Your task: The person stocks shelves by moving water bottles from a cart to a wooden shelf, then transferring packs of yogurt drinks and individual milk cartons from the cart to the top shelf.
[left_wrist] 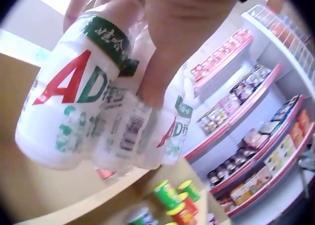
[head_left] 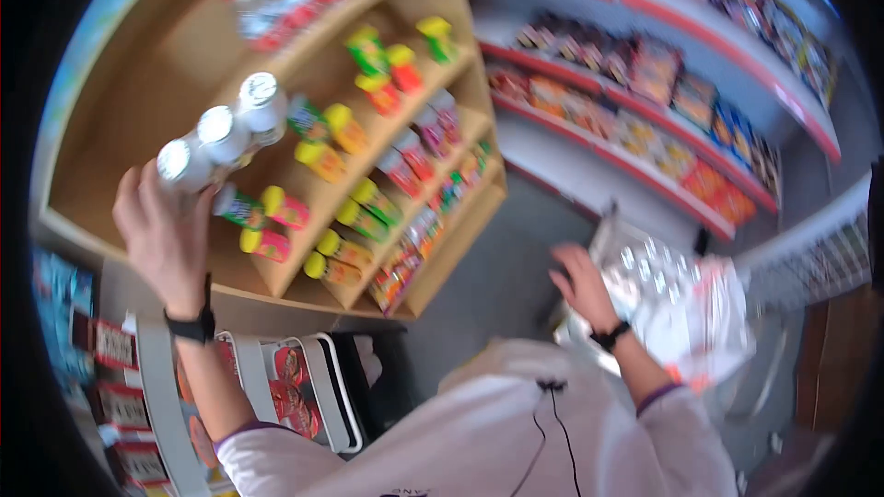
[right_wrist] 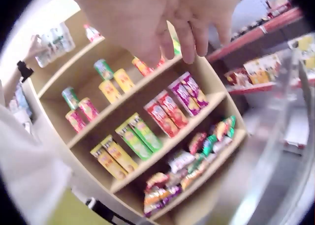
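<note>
Gripping the bottle pack (head_left: 221, 129) at the shelf's (head_left: 129, 101) left edge, the left hand (head_left: 166, 239) is probably shelving it, needing a level set-down; the right hand (head_left: 580, 281) is resting slack.

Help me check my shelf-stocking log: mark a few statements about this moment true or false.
1. The left hand grips a pack of white bottles. True.
2. The pack's big "AD" lettering is blue. False: it is red and green.
3. The wooden shelf carries yellow-capped tubes. True.
4. The right hand grips a bottle. False: its fingers hang loose and hold nothing, next to a clear-wrapped pack.
</note>
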The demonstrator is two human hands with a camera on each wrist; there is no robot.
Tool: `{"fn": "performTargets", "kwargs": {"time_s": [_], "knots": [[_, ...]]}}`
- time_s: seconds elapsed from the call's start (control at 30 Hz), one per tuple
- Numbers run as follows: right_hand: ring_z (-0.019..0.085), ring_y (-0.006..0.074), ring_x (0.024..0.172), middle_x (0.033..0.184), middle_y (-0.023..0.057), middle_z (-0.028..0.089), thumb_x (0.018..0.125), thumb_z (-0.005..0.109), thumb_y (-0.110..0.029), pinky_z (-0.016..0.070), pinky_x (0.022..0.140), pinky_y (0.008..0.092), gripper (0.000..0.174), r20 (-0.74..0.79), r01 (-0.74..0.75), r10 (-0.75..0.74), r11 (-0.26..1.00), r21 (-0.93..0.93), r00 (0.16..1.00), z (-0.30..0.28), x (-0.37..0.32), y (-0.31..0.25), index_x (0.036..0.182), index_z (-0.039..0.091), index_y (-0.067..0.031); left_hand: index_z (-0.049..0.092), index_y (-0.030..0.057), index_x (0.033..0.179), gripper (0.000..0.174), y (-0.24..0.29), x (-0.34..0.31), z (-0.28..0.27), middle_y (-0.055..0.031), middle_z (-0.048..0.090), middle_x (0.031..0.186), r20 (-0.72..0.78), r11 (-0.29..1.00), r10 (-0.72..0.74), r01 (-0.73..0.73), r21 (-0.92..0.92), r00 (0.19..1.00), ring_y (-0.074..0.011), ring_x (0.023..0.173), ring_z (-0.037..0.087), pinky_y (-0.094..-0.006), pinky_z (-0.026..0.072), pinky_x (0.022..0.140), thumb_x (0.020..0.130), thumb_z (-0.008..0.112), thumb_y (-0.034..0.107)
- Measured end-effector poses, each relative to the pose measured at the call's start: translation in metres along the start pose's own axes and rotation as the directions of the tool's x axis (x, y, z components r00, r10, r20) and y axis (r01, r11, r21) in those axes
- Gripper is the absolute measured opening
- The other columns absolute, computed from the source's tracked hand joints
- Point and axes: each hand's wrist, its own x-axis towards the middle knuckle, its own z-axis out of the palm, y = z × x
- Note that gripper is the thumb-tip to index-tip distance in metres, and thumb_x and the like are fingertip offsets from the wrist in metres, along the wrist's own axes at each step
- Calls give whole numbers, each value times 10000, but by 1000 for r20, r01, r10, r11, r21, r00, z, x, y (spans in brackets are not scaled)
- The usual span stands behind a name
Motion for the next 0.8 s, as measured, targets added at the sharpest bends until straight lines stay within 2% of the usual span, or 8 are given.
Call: {"fn": "performTargets", "kwargs": {"time_s": [0.07, 0.2, 0.27, 0.33, 0.47, 0.5, 0.7, 0.8], "knots": [[514, 371, 1179, 1250, 168, 549, 873, 664, -144, 435, 996, 423, 409, -105, -18, 29, 994, 109, 994, -32, 11, -42, 1249, 543, -37, 549, 115, 1260, 675, 43, -17, -21, -147, 530, 1270, 59, 999, -8, 11, -40, 998, -342, 1168, 542, -415, 519, 879, 689, 868, 284], [511, 351, 1215, 1307, 174, 531, 863, 686, -194, 415, 1012, 383, 490, -227, 48, 11, 966, 253, 974, -89, 3, -86, 1294, 519, -30, 521, 99, 1261, 724, 134, -61, -51, -182, 522, 1220, 136, 855, 333, -238, -461, 933, -400, 1081, 561, -470, 515, 850, 645, 879, 224], [500, 356, 1233, 1338, 173, 518, 828, 719, -248, 417, 1018, 397, 585, -179, 209, -161, 933, 294, 971, -111, -11, -99, 1328, 502, -37, 514, 94, 1235, 710, 184, -91, -57, -178, 527, 1173, 147, 691, 500, -291, -662, 853, -391, 1035, 564, -477, 512, 826, 632, 865, 222], [492, 356, 1245, 1348, 175, 512, 813, 729, -258, 423, 1016, 403, 633, -52, 134, -125, 961, 243, 991, -126, -29, -105, 1353, 479, -42, 573, 94, 1162, 514, 239, -110, -66, -137, 538, 1153, 29, 535, 623, -399, -744, 781, -330, 1011, 569, -434, 506, 811, 709, 769, 235], [514, 336, 1226, 1345, 168, 520, 781, 746, -257, 464, 978, 405, 724, 260, -58, 59, 998, -11, 964, -124, -82, -87, 1396, 421, -54, 560, 88, 1142, 359, 318, -149, -81, -113, 535, 1107, -34, 320, 728, -383, -867, 685, -312, 1052, 543, -432, 485, 879, 801, 621, 182], [594, 308, 1110, 1254, 146, 579, 773, 744, -226, 516, 878, 391, 652, 295, -141, 160, 986, -86, 942, -120, -95, -76, 1333, 458, -54, 551, 83, 1151, 343, 333, -157, -85, -108, 532, 1099, -42, 259, 752, -354, -899, 658, -306, 1064, 536, -430, 480, 896, 819, 581, 164], [659, 310, 819, 890, 107, 665, 772, 733, -187, 518, 663, 420, 432, 124, -236, 266, 948, -214, 956, -111, -134, -26, 1143, 543, -73, 520, 83, 1245, 417, 406, -205, -81, -104, 533, 1167, 29, 255, 698, -211, -943, 715, -311, 1125, 513, -458, 430, 992, 841, 558, 177], [653, 323, 777, 832, 116, 660, 776, 725, -177, 507, 645, 433, 415, 75, -250, 281, 925, -285, 957, -109, -139, 12, 1146, 555, -91, 486, 139, 1365, 574, 419, -193, -96, -134, 487, 1301, 126, 290, 710, -125, -949, 693, -334, 1299, 414, -569, 276, 1106, 814, 634, 200]]}}
